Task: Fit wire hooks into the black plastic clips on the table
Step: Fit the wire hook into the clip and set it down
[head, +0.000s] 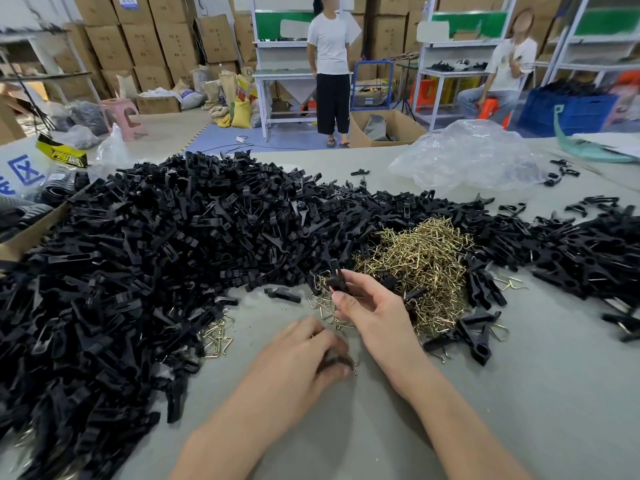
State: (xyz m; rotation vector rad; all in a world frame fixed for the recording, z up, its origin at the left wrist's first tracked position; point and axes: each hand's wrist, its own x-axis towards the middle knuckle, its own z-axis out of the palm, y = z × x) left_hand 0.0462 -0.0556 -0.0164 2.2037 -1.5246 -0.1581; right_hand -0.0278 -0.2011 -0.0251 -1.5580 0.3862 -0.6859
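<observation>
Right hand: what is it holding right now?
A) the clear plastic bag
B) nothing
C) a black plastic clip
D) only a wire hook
C: the right hand pinches a black clip between thumb and fingers, held up in front of the pile of wire hooks.

Yellow-black band (63, 154), 10 o'clock: black letters starting "PHU", rest blurred. White bag (21, 168), 9 o'clock: blue boxed "X", cut-off blue letters below. Blue carton label (128, 1), 11 o'clock: unreadable. Sack print (189, 95), 11 o'clock: unreadable.
</observation>
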